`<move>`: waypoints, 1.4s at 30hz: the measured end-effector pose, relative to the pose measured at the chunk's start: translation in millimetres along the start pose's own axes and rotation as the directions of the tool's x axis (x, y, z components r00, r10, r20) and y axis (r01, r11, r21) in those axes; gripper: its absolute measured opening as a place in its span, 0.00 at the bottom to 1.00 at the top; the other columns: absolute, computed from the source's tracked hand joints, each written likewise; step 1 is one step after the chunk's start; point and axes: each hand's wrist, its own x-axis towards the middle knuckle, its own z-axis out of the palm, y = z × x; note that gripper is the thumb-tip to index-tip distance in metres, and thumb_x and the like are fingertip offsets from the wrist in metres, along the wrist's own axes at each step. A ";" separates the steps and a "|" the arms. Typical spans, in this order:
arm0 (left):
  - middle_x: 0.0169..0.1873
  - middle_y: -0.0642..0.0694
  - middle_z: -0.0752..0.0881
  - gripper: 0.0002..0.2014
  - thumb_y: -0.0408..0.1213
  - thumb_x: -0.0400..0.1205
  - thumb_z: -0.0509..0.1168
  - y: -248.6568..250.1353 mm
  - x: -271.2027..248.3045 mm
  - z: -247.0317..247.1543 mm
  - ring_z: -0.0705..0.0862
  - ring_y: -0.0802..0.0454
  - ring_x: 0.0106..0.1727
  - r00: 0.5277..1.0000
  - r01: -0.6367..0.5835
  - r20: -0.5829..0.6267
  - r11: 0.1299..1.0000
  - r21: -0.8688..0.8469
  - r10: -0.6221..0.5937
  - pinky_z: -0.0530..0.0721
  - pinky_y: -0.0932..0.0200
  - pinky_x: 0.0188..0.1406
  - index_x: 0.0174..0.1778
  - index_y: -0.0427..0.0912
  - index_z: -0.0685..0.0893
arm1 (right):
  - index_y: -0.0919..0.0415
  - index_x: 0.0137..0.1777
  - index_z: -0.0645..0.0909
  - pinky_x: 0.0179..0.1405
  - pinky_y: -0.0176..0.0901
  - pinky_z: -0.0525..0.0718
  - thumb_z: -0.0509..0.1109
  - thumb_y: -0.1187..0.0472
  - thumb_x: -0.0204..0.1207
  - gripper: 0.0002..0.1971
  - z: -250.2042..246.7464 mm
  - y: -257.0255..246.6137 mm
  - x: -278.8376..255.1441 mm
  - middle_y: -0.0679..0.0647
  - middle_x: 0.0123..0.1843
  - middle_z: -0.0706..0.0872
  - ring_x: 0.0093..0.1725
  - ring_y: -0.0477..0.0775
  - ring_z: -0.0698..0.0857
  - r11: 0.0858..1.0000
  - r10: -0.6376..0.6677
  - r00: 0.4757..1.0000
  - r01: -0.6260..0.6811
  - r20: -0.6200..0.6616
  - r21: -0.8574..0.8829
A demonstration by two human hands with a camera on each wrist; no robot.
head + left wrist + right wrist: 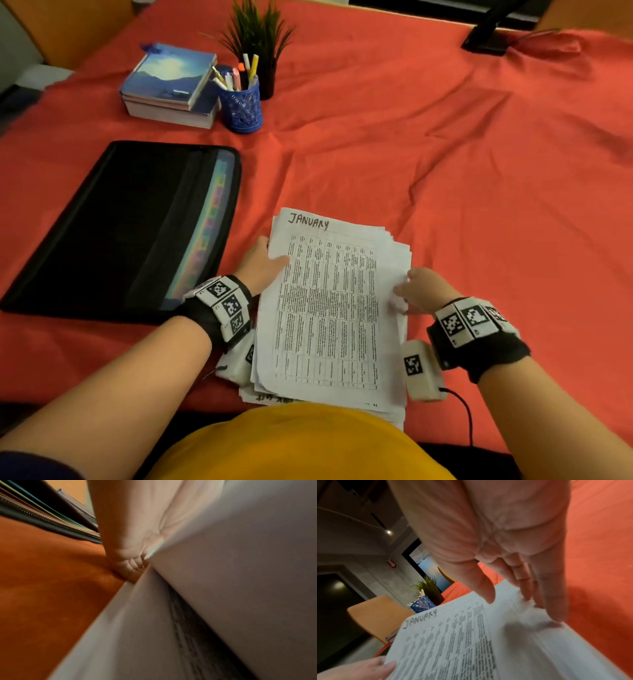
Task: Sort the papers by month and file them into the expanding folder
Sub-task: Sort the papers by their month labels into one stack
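White paper stack [329, 308] between hands, left hand [263, 263] gripping top sheet, right hand [424, 291] fingertips on edge

Bare cloth [445, 171] right of papers [329, 308]; folder [120, 222] (flat) blocks left.

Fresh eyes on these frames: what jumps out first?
The white printed sheet headed JANUARY tops a loose paper stack at the near edge of the red tablecloth, with the left hand gripping its left edge and the right hand at its right edge. The black zip expanding folder lies left of it.
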 end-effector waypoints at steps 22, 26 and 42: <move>0.51 0.48 0.83 0.08 0.31 0.77 0.67 4.0 7.0 -14.9 0.79 0.53 0.53 0.985 -0.154 -0.065 0.981 0.119 0.163 0.75 0.63 0.52 0.50 0.44 0.84 | 0.58 0.70 0.72 0.64 0.50 0.73 0.67 0.63 0.75 0.22 21.8 -81.7 29.4 0.56 0.62 0.80 0.60 0.59 0.76 0.613 -0.721 0.692 0.615 -0.033 -0.496; 0.45 0.50 0.84 0.09 0.26 0.77 0.64 7.6 14.3 -24.5 0.81 0.53 0.51 0.980 -0.182 -0.078 0.983 0.025 0.184 0.75 0.69 0.43 0.45 0.45 0.84 | 0.65 0.49 0.84 0.45 0.54 0.82 0.70 0.69 0.72 0.06 27.5 -63.5 25.0 0.60 0.46 0.83 0.47 0.63 0.82 0.458 -0.873 0.485 0.774 -0.055 -0.436; 0.43 0.50 0.83 0.15 0.25 0.73 0.70 45.8 28.7 -20.2 0.84 0.52 0.45 0.940 -0.321 0.082 0.941 -0.106 0.330 0.82 0.54 0.47 0.36 0.53 0.80 | 0.65 0.42 0.83 0.50 0.35 0.75 0.73 0.74 0.70 0.05 23.9 -43.1 31.9 0.59 0.52 0.83 0.48 0.57 0.84 0.511 -0.850 0.442 0.824 -0.288 -0.245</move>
